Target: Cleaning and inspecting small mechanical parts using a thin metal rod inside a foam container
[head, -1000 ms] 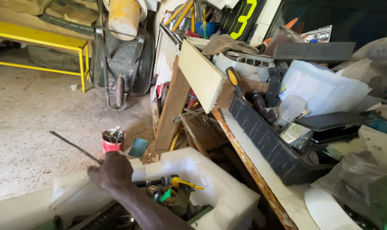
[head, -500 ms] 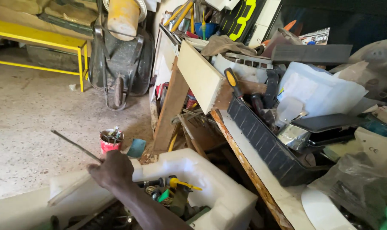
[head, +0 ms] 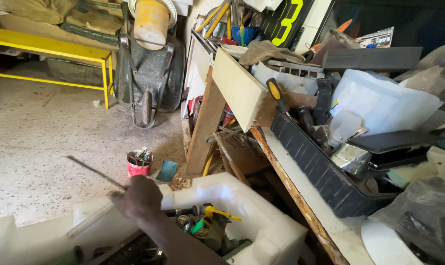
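Low in the head view, over a white foam box (head: 261,230), one hand (head: 136,196) is seen from the back, its forearm reaching in from the bottom edge; which hand it is cannot be told with certainty, though it is taken as the left. Its fingers are closed around a thin dark metal rod (head: 95,172), which is held slanting up and away to the left above the speckled floor (head: 41,147). Inside the box, just right of the hand, a jumble of small tools is seen, among them a yellow-handled tool (head: 217,212). A red can (head: 139,164) filled with bits is set on the floor just beyond the hand. A black crate (head: 320,172) of clutter is carried by the bench to the right. No second hand is shown.
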